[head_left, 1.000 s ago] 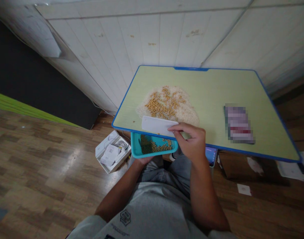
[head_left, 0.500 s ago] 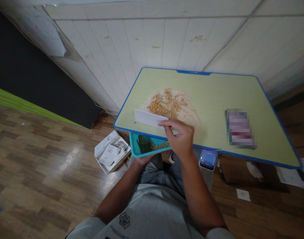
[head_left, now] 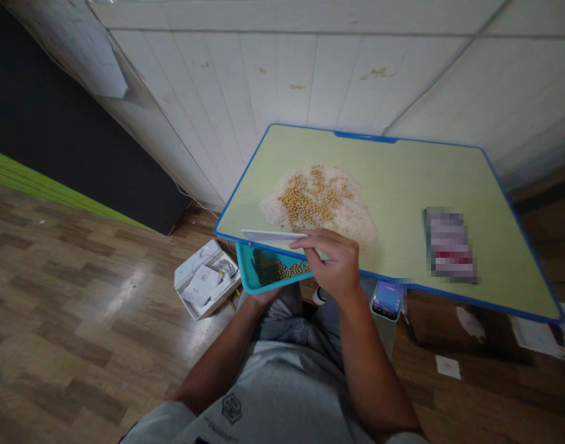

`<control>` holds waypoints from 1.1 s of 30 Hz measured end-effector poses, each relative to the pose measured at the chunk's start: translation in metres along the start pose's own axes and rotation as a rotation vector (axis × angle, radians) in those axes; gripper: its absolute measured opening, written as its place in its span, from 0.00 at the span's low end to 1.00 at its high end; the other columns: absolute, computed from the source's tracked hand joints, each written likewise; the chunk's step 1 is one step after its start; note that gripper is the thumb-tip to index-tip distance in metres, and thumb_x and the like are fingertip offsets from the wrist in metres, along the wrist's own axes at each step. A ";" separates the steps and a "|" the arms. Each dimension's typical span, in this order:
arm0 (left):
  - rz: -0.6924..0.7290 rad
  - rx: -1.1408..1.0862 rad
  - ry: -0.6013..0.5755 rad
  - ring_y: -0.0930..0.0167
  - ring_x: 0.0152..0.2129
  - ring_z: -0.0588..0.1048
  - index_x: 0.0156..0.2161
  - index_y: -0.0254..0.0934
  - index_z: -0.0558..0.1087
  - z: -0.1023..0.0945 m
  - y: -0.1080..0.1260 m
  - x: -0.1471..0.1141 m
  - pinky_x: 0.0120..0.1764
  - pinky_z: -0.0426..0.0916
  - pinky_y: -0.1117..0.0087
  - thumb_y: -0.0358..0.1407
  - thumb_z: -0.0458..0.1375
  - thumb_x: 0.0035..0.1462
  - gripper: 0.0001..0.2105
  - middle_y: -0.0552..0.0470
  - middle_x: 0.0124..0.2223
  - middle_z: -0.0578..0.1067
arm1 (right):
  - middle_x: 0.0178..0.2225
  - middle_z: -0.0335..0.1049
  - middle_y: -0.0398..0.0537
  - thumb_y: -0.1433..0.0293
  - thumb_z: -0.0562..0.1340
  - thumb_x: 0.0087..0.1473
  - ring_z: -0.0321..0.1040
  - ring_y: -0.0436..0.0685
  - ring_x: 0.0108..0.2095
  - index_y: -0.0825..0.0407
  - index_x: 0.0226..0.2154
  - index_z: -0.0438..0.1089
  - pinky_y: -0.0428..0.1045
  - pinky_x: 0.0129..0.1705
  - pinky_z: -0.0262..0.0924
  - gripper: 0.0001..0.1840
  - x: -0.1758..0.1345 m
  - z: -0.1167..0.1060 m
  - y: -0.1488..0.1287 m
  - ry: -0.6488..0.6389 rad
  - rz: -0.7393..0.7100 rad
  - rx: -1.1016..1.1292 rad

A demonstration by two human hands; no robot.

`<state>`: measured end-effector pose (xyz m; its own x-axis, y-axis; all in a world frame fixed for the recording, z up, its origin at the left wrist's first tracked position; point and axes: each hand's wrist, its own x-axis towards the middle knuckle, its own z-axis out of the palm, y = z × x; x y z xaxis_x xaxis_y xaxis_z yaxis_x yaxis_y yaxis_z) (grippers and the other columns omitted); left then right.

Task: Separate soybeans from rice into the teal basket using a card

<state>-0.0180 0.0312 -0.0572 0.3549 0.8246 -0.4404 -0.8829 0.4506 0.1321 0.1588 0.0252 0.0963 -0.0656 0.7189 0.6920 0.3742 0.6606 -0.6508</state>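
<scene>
My right hand (head_left: 335,262) pinches one end of a thin white card (head_left: 271,236), which sits along the near left edge of the small yellow-green table (head_left: 412,179). Just beyond the card lie yellow soybeans (head_left: 305,200), mixed into a spread of white rice (head_left: 362,228). Below the table edge, my left hand (head_left: 266,297) grips a teal tray (head_left: 248,276) from underneath; most of its fingers are hidden. Soybeans (head_left: 289,272) and a darker patch, too dim to make out, show inside the tray. A single bean (head_left: 250,243) is at the table's blue rim, above the tray.
A pixelated flat item (head_left: 450,245) lies at the table's right. Under the front edge is a phone (head_left: 387,300). An open white box (head_left: 206,280) with papers and cables stands on the floor at left. A white panelled wall (head_left: 273,80) borders the table's far side.
The card has come nearer to me, to the table's front edge, and now shows almost edge-on. The single bean has shifted to the rim. My left hand and the tray have barely moved.
</scene>
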 end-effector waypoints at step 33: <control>-0.134 0.190 -0.085 0.47 0.69 0.66 0.66 0.43 0.72 0.048 -0.015 -0.036 0.70 0.51 0.28 0.56 0.55 0.64 0.31 0.44 0.68 0.73 | 0.31 0.82 0.46 0.69 0.69 0.53 0.78 0.56 0.31 0.52 0.33 0.82 0.51 0.36 0.74 0.05 0.005 -0.076 0.042 0.661 0.302 -0.254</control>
<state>-0.0027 0.0111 -0.0006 0.4970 0.7752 -0.3899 -0.7554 0.6077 0.2452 0.2445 0.0403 0.0957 0.6098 0.5286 0.5905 0.4944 0.3285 -0.8047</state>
